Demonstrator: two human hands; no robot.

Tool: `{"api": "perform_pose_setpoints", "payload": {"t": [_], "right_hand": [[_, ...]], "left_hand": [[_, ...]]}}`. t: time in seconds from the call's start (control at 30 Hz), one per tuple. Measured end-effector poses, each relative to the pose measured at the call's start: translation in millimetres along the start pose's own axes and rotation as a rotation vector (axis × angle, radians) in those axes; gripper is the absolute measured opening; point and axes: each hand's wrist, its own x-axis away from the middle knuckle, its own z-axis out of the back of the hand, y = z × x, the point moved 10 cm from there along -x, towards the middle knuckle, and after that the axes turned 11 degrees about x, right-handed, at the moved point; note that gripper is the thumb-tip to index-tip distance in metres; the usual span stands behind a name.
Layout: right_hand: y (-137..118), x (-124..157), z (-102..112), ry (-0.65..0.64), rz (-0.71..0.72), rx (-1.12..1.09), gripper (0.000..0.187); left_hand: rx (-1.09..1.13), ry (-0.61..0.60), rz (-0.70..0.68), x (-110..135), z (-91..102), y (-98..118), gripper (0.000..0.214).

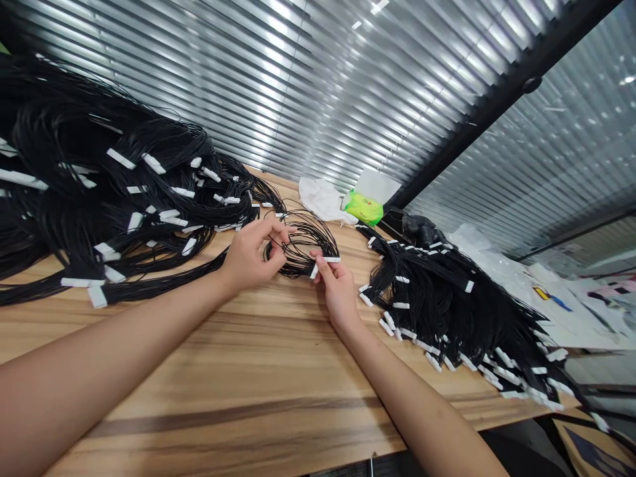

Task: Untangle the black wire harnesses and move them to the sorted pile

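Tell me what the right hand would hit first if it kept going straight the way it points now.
The right hand already pinches a white plastic connector. Going straight on, it would probably first meet the small loop of thin black wires just past its fingertips, though depth is hard to judge here.

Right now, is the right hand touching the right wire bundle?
No: the right hand pinches a white connector on a wire loop, apart from that bundle.

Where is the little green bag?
In the head view, the green bag sits at the far edge of the wooden table, beyond the right hand, beside a crumpled white plastic sheet and behind a pile of black wires.
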Motion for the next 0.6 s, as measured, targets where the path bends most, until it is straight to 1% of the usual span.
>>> {"api": "perform_pose_setpoints", "payload": {"t": [0.1, 0.2, 0.27, 0.37, 0.43, 0.5, 0.57, 0.6], "right_hand": [[-1.5, 0.6, 0.1, 0.001, 0.009, -0.001, 0.035], [-2.7, 1.2, -0.2, -0.002, 0.011, 0.002, 0.036], [-3.5, 1.7, -0.8, -0.006, 0.014, 0.008, 0.036], [-3.1, 2.1, -1.0, -0.004, 0.006, 0.018, 0.038], [-2.4, 2.2, -1.3, -0.004, -0.002, 0.016, 0.038], [-2.3, 2.2, -2.3, -0.009, -0.004, 0.011, 0.036], [-2.8, 2.3, -3.0, -0.013, 0.001, 0.011, 0.034], [-3.4, 2.3, -3.3, -0.016, 0.005, 0.013, 0.033]], "left_hand": [[0.008, 0.055, 0.063, -0.6, 6.3, -11.5, 0.025], [-0.036, 0.082, 0.085, -2.0, 7.5, -19.0, 0.030], [-0.038, 0.086, 0.091, -2.6, 6.3, -21.4, 0.029], [-0.025, 0.091, 0.117, -2.0, 5.7, -22.9, 0.022], [-0.045, 0.076, 0.086, -1.7, 4.6, -17.3, 0.018], [-0.107, 0.055, -0.003, -1.3, 2.6, -5.8, 0.013], [-0.166, 0.041, -0.086, -0.2, 0.3, 3.7, 0.014], [-0.172, 0.041, -0.102, 0.4, -0.4, 5.3, 0.015]]}}
